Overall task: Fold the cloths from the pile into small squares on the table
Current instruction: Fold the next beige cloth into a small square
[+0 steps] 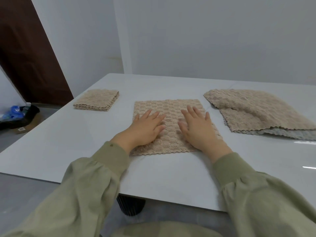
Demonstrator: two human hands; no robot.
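Note:
A beige textured cloth (171,106) lies spread flat in the middle of the grey table (68,142). My left hand (145,127) rests palm down on its left half, fingers apart. My right hand (198,129) presses flat on its right half, fingers spread too. Neither hand grips the cloth. At the far left sits a folded beige cloth (97,100), a small layered square. On the right lies the pile of unfolded cloths (256,112), a beige one rumpled on top and a grey one showing beneath.
The table's near edge runs just below my sleeves, above a dark table leg (130,206). On the floor at the left stand a black bag with blue plastic and a bottle (20,113). A brown door (29,53) stands behind.

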